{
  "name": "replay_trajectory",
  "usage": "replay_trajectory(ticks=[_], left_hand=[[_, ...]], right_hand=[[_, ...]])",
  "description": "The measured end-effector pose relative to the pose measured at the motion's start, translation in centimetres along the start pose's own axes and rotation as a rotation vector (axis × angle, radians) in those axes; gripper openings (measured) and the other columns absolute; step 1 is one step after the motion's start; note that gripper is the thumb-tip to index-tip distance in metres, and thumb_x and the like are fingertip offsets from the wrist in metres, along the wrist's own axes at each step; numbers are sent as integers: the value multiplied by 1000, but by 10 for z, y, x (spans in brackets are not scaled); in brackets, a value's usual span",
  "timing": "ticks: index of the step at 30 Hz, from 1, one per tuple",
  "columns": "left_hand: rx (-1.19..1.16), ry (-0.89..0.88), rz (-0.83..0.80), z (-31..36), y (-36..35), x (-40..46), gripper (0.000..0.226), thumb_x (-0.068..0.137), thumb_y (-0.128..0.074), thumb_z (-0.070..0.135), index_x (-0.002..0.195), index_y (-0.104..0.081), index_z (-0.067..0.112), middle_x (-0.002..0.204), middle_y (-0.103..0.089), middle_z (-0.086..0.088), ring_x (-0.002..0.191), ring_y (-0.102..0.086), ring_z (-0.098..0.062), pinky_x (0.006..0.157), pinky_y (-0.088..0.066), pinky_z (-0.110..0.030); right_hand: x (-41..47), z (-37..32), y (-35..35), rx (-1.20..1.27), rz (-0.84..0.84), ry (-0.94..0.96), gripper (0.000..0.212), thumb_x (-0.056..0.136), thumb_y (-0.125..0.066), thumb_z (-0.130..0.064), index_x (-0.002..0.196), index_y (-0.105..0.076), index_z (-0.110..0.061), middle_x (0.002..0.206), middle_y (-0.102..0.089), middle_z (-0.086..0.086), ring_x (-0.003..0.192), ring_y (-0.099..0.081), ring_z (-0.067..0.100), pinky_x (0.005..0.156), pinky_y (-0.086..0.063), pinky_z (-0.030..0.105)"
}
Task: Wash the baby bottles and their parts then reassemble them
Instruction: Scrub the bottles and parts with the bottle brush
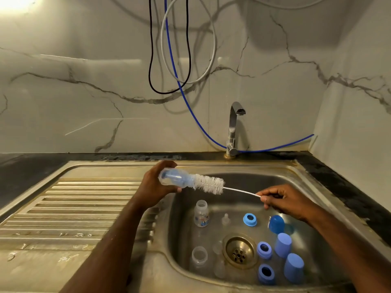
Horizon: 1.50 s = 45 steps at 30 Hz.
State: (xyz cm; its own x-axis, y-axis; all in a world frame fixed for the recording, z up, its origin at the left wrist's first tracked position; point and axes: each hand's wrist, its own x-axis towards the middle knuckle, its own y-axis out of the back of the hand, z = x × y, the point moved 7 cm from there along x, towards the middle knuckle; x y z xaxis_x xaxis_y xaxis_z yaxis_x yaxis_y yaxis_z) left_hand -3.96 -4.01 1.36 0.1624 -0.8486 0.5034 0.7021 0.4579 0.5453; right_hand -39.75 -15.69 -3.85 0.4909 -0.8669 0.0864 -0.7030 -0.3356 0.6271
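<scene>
The left hand (155, 185) gripped the bottle (175, 178) lying sideways, mouth toward the right fingers (267, 197), which pinched the brush (208, 184) wire along that same axis.

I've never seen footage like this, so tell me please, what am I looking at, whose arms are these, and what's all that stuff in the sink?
This is one picture from a camera worn on a person's head, looking down at their own bare hands; there is no machine. The left hand holds a baby bottle sideways over the sink. The right hand pinches the wire handle of a bottle brush, whose bristles partly enter the bottle's mouth. In the basin lie two more clear bottles, three blue screw rings, three blue caps and clear teats. The tap stands behind.
</scene>
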Motion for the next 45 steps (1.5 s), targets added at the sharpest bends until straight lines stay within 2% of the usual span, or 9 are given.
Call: replay_trajectory(ticks=[8,14,18,22,30,35,39,42,45], left_hand=[[-374,108,-1,-6,1,-4,54,68,-89,25,118,-67,21,105,-70,9,94,-71,-23,67,-60,-32],[-510,179,98,-19,15,-6,45,74,-82,25,117,-70,20,110,-72,-4,79,-70,-24,62,-58,-37],[-434,159,-3,-12,-4,-7,45,79,-79,30,120,-66,20,107,-71,8,91,-72,-22,64,-60,-36],[-569,165,87,-13,7,-4,42,82,-81,28,119,-67,15,110,-70,-10,89,-70,-29,61,-56,-39],[-624,164,172,-12,11,-2,48,76,-87,31,117,-67,14,111,-69,-15,89,-68,-32,66,-55,-41],[-569,166,164,-12,2,-3,46,79,-84,31,118,-65,16,112,-69,-11,93,-70,-31,66,-56,-39],[-611,178,238,-14,13,-3,43,74,-85,27,114,-69,21,108,-71,-8,88,-70,-25,64,-57,-33],[-546,162,184,-10,2,-5,45,80,-80,20,121,-62,16,117,-68,-9,100,-70,-28,72,-59,-36],[-635,164,142,-3,-4,-5,44,85,-71,25,125,-57,13,124,-64,-14,110,-67,-34,86,-58,-47]], right_hand=[[4,20,3,-308,-2,-91,30,98,-59,-45,79,-73,-26,80,-73,9,82,-69,27,81,-55,41],[-2,6,34,-52,246,12,5,90,-71,-32,90,-74,-36,89,-74,-12,90,-66,4,76,-47,18],[1,-2,17,-22,237,10,7,91,-71,-27,95,-76,-25,90,-74,-8,90,-67,7,80,-49,21],[-4,2,35,33,285,2,8,92,-69,-25,96,-75,-26,93,-73,-11,92,-66,5,76,-44,13],[2,3,27,65,305,-22,11,94,-67,-32,88,-75,-28,88,-73,-11,89,-65,4,73,-43,13],[8,3,9,19,239,-34,20,95,-66,-38,87,-77,-24,86,-75,6,89,-68,24,78,-51,29],[5,8,24,27,306,-65,23,94,-65,-41,80,-75,-26,80,-72,-1,87,-66,21,77,-49,31],[6,-2,4,13,221,-47,27,96,-64,-38,77,-75,-21,73,-68,13,70,-60,26,68,-46,32],[3,-8,11,33,275,-19,21,95,-66,-36,83,-77,-22,80,-73,6,81,-67,21,81,-51,36]])
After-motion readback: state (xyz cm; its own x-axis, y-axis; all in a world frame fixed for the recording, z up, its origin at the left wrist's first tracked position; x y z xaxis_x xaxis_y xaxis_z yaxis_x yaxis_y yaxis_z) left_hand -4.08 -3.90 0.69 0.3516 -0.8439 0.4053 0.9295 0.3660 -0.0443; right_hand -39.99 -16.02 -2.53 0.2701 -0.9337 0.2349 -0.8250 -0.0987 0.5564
